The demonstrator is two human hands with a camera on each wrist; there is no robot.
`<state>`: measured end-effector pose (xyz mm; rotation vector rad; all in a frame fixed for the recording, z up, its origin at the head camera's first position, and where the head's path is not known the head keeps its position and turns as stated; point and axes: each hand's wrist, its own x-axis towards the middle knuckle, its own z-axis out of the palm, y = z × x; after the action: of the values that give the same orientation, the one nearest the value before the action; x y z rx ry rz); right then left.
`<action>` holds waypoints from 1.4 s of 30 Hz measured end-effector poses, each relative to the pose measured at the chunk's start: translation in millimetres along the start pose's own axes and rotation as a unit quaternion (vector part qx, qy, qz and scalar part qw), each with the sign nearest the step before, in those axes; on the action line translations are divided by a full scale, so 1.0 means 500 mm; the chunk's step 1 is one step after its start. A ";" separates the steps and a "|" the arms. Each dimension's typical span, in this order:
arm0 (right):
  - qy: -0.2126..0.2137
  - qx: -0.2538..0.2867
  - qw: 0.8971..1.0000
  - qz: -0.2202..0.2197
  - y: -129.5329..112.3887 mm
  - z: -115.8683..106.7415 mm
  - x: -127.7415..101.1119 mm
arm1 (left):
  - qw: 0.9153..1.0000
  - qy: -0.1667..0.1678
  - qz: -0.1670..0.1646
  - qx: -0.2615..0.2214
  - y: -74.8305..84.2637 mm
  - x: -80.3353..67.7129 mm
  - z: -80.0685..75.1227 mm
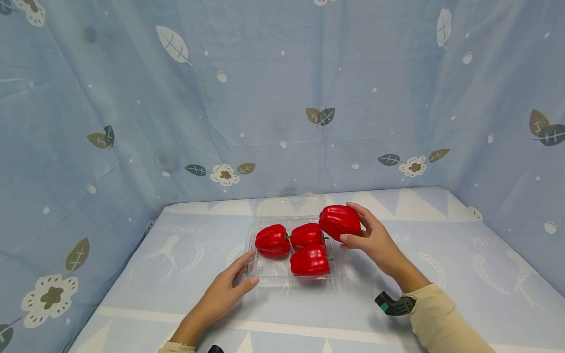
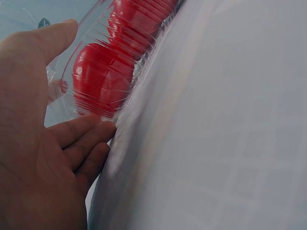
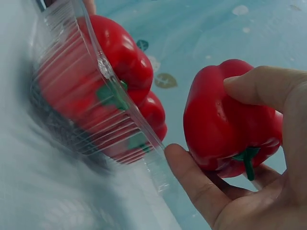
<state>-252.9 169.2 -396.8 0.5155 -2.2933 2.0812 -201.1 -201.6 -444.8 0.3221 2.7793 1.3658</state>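
My right hand grips a red bell pepper above the right back part of a clear plastic clamshell box. In the right wrist view the held pepper shows its green stem, with the thumb on one side and fingers beneath. Three more red peppers lie inside the box: one on the left, one at the back, one at the front right. My left hand is at the box's left front corner, thumb and fingers spread. In the left wrist view its fingers lie against or very near the box wall.
The box's clear lid stands open toward the back. A pale blue patterned cloth covers the table, and a blue leaf-and-flower curtain hangs behind and at both sides. A dark wrist strap sits by the right sleeve.
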 end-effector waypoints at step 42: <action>-0.005 0.024 0.999 0.021 -0.027 0.037 0.002 | 1.000 0.000 -0.007 0.001 -0.001 0.000 0.000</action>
<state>-246.6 150.0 -385.6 0.4837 -2.2850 2.1631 -201.0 -201.8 -445.4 0.3012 2.7779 1.3593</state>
